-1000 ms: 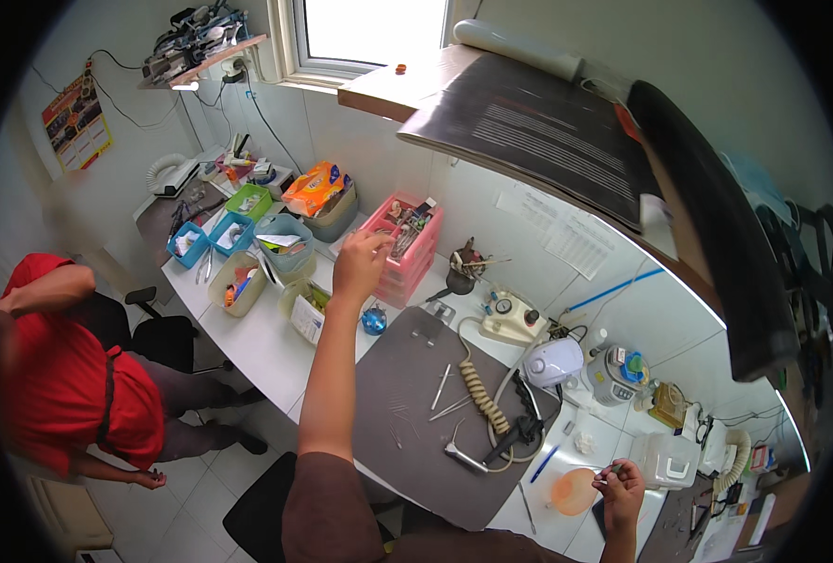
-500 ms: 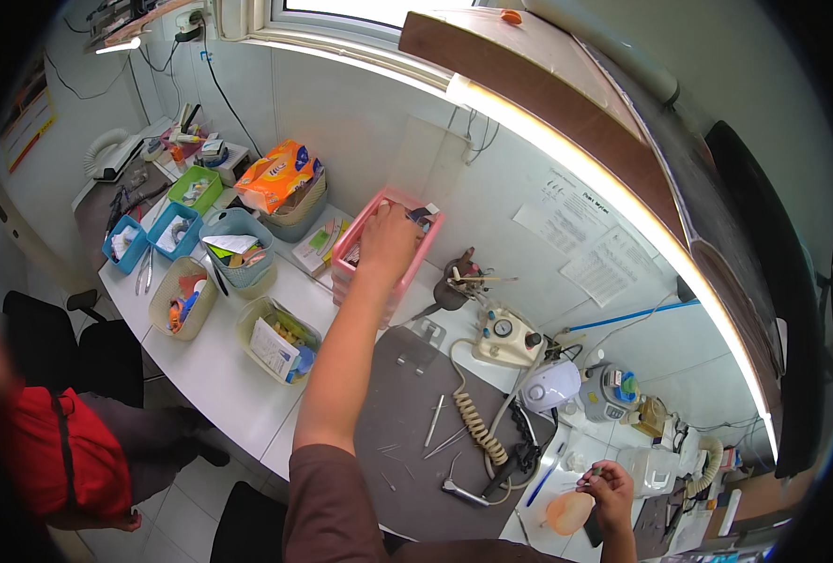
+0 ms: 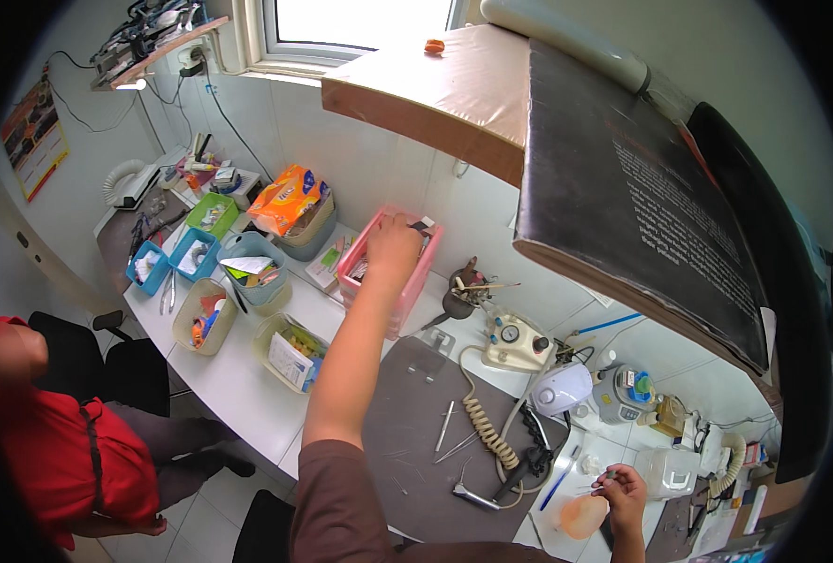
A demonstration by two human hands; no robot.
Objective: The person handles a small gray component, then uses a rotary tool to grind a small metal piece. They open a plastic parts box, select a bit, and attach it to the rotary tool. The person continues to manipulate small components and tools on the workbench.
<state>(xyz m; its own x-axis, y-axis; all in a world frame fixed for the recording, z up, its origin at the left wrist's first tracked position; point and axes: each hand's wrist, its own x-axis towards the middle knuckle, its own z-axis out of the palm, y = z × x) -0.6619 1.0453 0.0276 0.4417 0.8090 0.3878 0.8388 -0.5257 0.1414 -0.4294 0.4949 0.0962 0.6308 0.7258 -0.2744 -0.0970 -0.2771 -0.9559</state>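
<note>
My left hand point(image 3: 394, 246) reaches down into a tall pink basket point(image 3: 413, 288) by the wall. Its fingertips are hidden among the small packets inside, so any grip there does not show. At the lower right, my right hand point(image 3: 626, 494) has thumb and fingers pinched round a small dark greyish piece, too tiny to name. Just beside that hand is a peach-orange rounded bowl point(image 3: 583, 517). A grey mat point(image 3: 407, 422) lies between my arms, carrying a slim metal instrument point(image 3: 445, 427) and a dental handpiece point(image 3: 477, 497) near a coiled beige hose point(image 3: 482, 413).
Left of the pink basket stand several baskets, among them a cream one point(image 3: 200, 319) and a blue-grey one point(image 3: 253, 272). A shelf point(image 3: 426, 122) juts out overhead. A control box with a gauge point(image 3: 518, 342) sits by the wall. A person in red point(image 3: 78, 450) is at the left.
The view has shifted, so the shelf's top shows more and its light tube is out of sight. My left hand stays in the pink basket; my right hand keeps its pinch.
</note>
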